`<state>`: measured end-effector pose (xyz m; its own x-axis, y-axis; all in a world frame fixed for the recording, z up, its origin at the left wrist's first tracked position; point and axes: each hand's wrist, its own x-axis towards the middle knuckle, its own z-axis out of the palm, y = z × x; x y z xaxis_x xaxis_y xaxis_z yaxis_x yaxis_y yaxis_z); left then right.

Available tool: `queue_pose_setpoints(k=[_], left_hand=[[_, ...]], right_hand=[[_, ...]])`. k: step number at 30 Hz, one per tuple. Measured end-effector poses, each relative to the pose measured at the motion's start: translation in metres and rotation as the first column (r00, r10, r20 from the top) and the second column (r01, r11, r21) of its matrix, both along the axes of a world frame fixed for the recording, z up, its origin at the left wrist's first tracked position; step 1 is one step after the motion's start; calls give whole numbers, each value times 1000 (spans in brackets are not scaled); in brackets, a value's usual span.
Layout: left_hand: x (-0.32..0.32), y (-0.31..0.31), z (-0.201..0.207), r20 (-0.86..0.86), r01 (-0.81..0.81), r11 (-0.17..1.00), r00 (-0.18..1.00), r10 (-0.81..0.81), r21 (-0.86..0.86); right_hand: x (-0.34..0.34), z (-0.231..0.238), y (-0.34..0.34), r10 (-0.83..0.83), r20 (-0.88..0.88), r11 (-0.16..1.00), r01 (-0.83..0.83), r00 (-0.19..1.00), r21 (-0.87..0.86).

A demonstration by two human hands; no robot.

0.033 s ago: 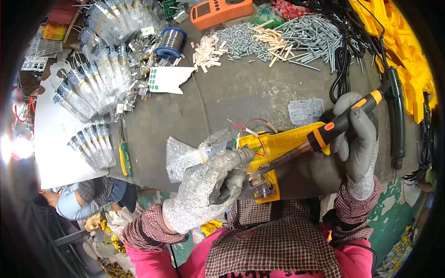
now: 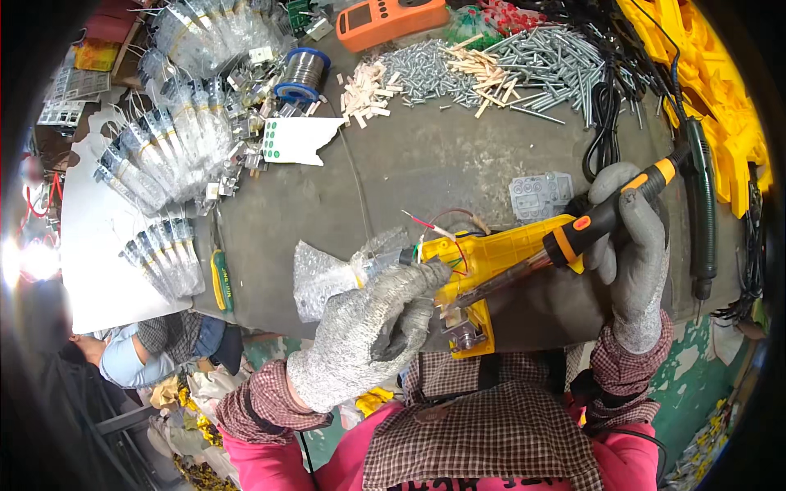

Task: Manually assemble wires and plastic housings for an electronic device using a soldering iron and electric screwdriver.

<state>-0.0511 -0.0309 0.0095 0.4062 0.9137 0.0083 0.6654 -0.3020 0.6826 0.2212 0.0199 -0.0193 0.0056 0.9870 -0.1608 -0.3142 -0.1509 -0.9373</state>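
Observation:
My right hand [image 2: 634, 237], in a grey glove, is closed round the black and orange handle of a soldering iron [image 2: 577, 237]. The iron slants down to the left, its tip close to a small metal part [image 2: 463, 335] at the near end of a yellow plastic housing [image 2: 512, 250]. My left hand [image 2: 372, 331], in a speckled grey glove, is closed with its fingertips together at the housing's left edge; what they pinch is hidden. Red, white and green wires [image 2: 430, 225] stick up beside those fingertips. A bubble-wrapped piece [image 2: 323, 282] lies just beyond my left hand.
At the back lie piles of screws [image 2: 548, 69], a solder spool [image 2: 303, 75] and an orange meter [image 2: 389, 23]. Bagged parts [image 2: 155, 147] and a green-yellow screwdriver [image 2: 220, 280] are at left. A dark rod-shaped tool [image 2: 702, 213] and yellow housings [image 2: 720, 90] stand right. Another person [image 2: 123, 356] is lower left.

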Motion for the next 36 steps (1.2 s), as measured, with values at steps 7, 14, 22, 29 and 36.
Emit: queue_pose_setpoints(k=[7, 14, 22, 29, 36], left_hand=[[-3, -1, 3, -106, 123, 992, 986, -125, -29], [-2, -1, 7, -174, 143, 988, 973, -151, -56], [-2, 5, 10, -186, 232, 964, 949, -254, -131], [1, 9, 19, -233, 276, 943, 920, -315, -186], [-3, 8, 13, -253, 369, 918, 883, -395, -144]], right_hand=[[3, -1, -2, 38, -59, 999, -39, 998, -14], [3, 5, -2, 54, -142, 998, -59, 988, -32], [6, -5, -1, 30, -57, 998, -33, 998, -61], [9, -4, -2, 33, -39, 998, -36, 999, -60], [16, 0, -2, 147, -160, 983, -163, 976, -86]])
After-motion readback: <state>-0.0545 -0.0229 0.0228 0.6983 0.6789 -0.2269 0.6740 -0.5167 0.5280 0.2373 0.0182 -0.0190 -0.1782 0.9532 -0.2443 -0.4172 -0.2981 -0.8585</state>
